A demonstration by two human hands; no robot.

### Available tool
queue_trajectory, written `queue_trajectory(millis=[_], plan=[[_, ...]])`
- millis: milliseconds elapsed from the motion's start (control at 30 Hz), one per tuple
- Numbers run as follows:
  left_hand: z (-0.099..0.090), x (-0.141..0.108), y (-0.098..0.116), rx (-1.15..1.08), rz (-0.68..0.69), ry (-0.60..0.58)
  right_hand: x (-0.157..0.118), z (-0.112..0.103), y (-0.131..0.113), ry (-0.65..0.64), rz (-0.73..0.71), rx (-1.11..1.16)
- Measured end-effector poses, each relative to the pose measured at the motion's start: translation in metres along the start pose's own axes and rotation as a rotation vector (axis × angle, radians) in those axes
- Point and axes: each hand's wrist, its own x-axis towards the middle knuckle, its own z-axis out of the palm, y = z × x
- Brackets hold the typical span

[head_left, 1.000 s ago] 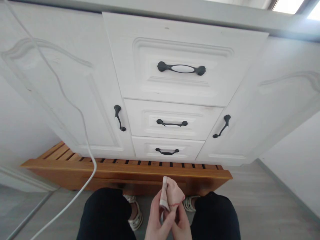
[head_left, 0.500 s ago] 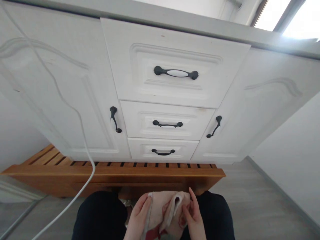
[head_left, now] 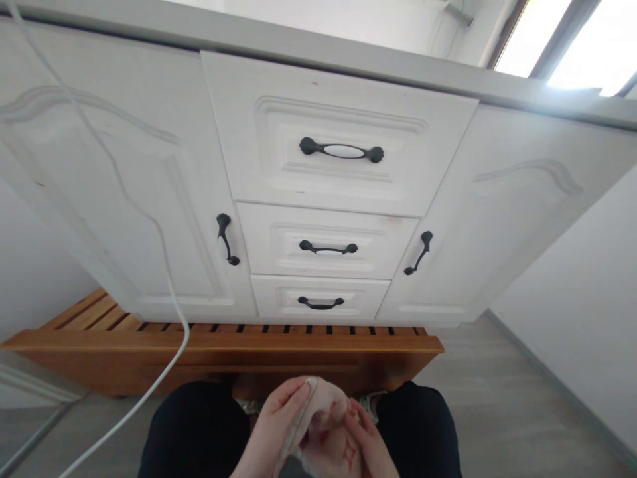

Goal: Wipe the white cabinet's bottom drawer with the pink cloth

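Observation:
Between my knees, at the bottom of the head view, is a pale pink cloth [head_left: 326,398] with red marks, one of them star-shaped. It looks bunched and partly folded; its lower part runs out of the picture. My left hand [head_left: 281,415] is closed on its left edge, pinching the hemmed border between thumb and fingers. On the other side my right hand [head_left: 368,435] grips the cloth's right part, its fingertips pressed into the fabric. What kind of cloth it is, I cannot make out.
A white cabinet [head_left: 328,189] with dark-handled drawers and doors stands on a slatted wooden base [head_left: 223,345] in front of me. A white cable [head_left: 166,265] hangs down across the left. My dark-trousered knees [head_left: 194,431] flank the hands. Grey flooring [head_left: 497,398] shows at right.
The cloth was spread flatter between both hands and is now more bunched. My right hand has moved left and lower, closer to my left hand. The view has shifted slightly.

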Motion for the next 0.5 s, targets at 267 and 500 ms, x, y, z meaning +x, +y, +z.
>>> queue_trajectory(millis=[267,500], plan=[[-0.035,0.012,0.026,-0.185,-0.175,-0.133,0.008,-0.047,-0.012,-0.218,0.019,-0.674],[-0.069,0.019,0.056,-0.029,-0.224,-0.390,0.008,-0.042,-0.089,-0.464,0.078,-0.929]])
